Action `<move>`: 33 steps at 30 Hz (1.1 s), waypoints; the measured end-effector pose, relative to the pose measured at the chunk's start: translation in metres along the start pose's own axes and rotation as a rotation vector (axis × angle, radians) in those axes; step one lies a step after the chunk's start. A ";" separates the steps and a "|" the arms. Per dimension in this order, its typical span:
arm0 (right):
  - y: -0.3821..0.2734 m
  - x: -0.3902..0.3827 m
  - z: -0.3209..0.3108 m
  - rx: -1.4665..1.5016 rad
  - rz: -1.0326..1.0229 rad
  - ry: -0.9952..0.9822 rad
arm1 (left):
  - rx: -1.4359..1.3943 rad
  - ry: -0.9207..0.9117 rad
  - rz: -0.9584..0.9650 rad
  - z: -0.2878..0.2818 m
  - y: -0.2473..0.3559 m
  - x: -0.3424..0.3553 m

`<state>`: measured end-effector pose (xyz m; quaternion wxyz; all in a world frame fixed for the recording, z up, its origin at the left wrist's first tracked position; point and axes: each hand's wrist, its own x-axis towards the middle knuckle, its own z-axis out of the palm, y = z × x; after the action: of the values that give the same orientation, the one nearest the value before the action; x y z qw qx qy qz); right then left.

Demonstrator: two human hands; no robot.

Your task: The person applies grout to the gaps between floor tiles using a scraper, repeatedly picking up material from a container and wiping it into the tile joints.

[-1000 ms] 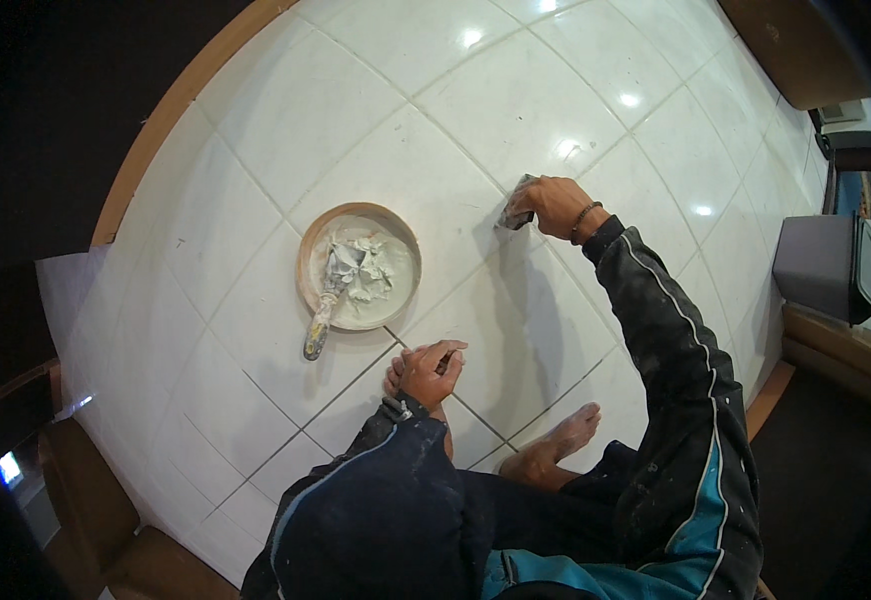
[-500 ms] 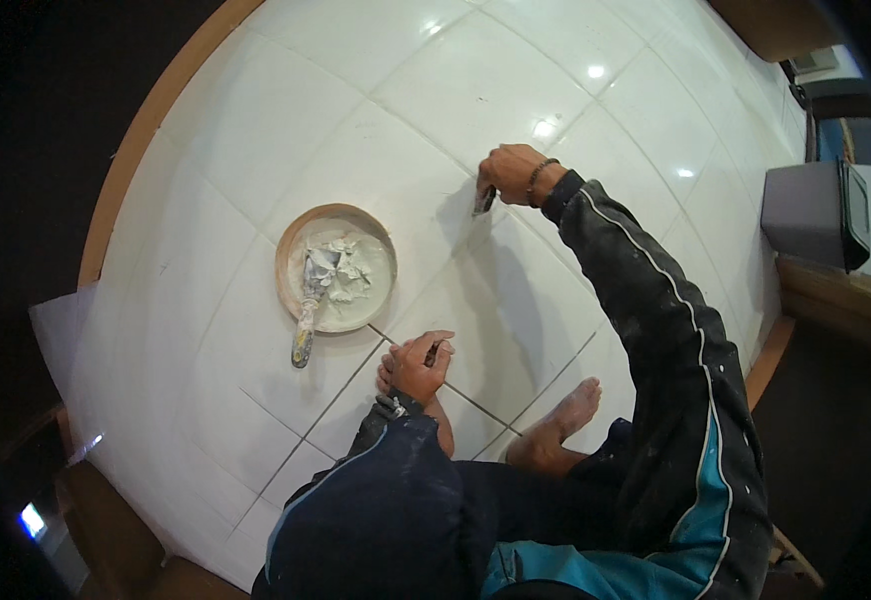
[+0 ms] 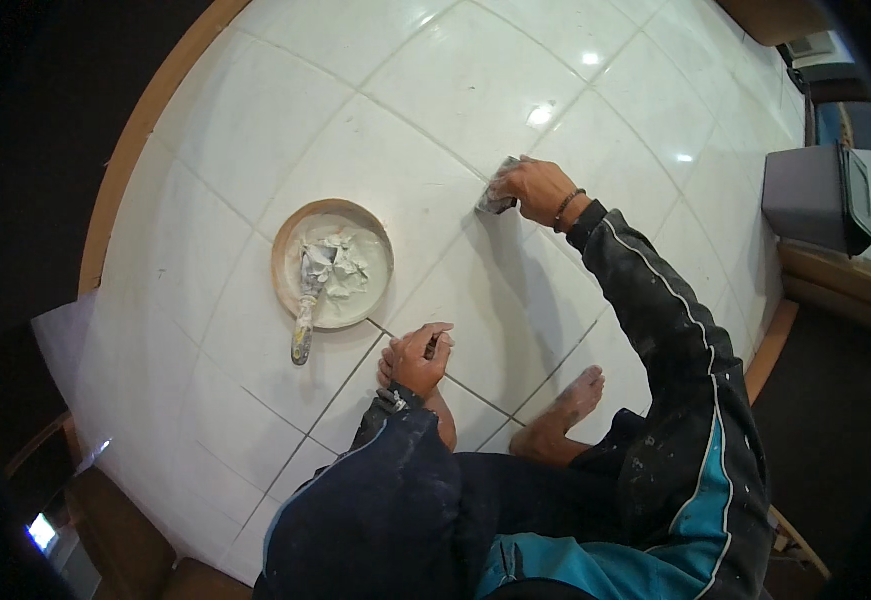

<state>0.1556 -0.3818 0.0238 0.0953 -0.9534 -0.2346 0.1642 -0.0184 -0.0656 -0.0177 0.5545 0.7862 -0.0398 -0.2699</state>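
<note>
My right hand (image 3: 539,187) is closed round a flat grey scraper (image 3: 497,203), its edge against the white tiled floor (image 3: 426,230) at a joint between tiles. Nearer to me, my left hand (image 3: 419,361) rests by my foot with its fingers curled in; a dark spot shows between them, and what it is cannot be made out. Left of the hands stands a shallow round pan (image 3: 281,262) with a tan rim. Thick off-white paste (image 3: 350,276) lies in it. A paste-smeared putty knife (image 3: 303,338) leans there, its yellow-grey handle over the near rim.
My bare right foot (image 3: 566,412) is planted on the tiles. Nearby joints are dark lines; farther ones look pale. A grey bin (image 3: 806,200) with a dark lid stands at the right. Wooden edging (image 3: 116,190) borders the floor at the left.
My right hand has shifted slightly right, and the scraper has turned so that its flat face shows. The left hand, pan and putty knife keep their places.
</note>
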 end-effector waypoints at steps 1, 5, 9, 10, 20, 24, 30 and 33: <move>-0.006 -0.003 -0.002 0.043 0.123 -0.085 | 0.013 0.004 0.008 -0.001 0.000 0.000; -0.024 -0.015 0.000 0.066 0.268 -0.114 | -0.035 0.008 -0.009 -0.004 0.011 0.003; -0.045 -0.026 0.007 0.033 0.343 -0.085 | 0.029 -0.017 0.002 -0.007 0.020 0.005; -0.051 -0.028 0.010 0.041 0.354 -0.072 | 0.068 -0.019 -0.001 -0.007 0.022 0.005; -0.074 -0.042 0.002 0.329 0.481 -0.116 | 0.125 -0.013 0.085 -0.007 0.024 0.006; -0.060 -0.033 -0.021 0.428 0.506 0.052 | 0.074 0.000 0.099 -0.008 0.019 0.005; -0.023 -0.034 0.018 0.208 0.150 0.225 | 0.034 -0.008 0.087 -0.002 0.015 0.005; -0.027 -0.054 0.032 0.081 0.099 0.136 | 0.029 -0.015 0.064 -0.003 0.011 0.004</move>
<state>0.0879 -0.3802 0.0153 0.1413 -0.9681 -0.1731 0.1132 -0.0107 -0.0687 -0.0090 0.5512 0.7903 -0.0732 -0.2573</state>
